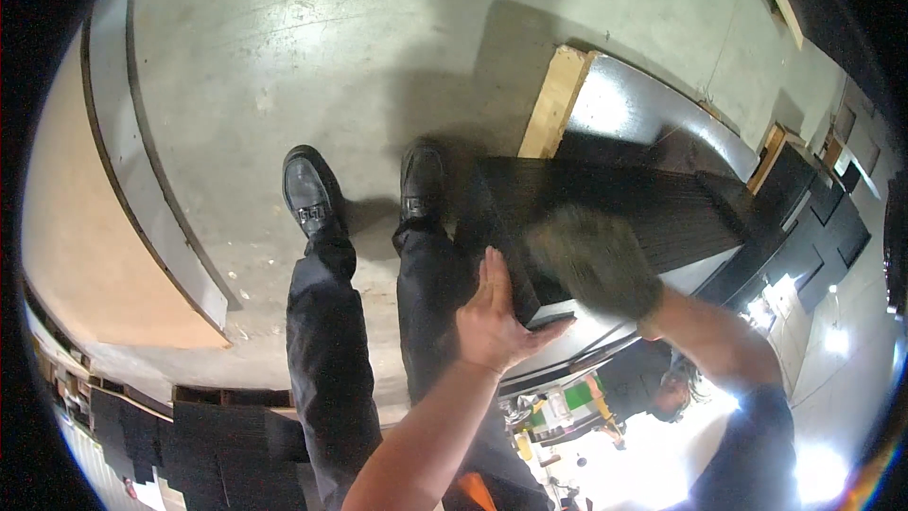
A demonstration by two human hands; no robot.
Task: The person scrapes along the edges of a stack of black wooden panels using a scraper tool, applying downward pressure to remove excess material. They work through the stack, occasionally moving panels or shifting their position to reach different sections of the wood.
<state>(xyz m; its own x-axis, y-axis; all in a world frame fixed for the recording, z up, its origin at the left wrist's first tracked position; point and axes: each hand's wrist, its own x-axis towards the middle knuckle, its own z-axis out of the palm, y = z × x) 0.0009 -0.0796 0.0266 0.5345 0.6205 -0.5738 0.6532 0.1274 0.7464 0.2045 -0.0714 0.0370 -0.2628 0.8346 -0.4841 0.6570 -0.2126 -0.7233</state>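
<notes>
My left hand [490,320] is bare and lies at the near left corner of a black, ribbed board-like piece [662,203]. Its fingers are stretched along the dark side face, and the thumb stands apart by the lower edge. Over the top face, close to that same corner, is my right hand [598,260] in a dark olive work glove. Motion smears it, so its fingers and anything in them cannot be made out. The black piece shows a pale edge along its near side and rests beside or on a wood-edged block [558,99] with a shiny dark top.
My two black shoes [422,185] stand on the grey concrete floor [284,66]. A large tan panel [113,255] with a grey border lies at the left. Dark stacked pieces [236,440] are at lower left, more [818,237] at right. Another person [653,383] appears beyond my right arm.
</notes>
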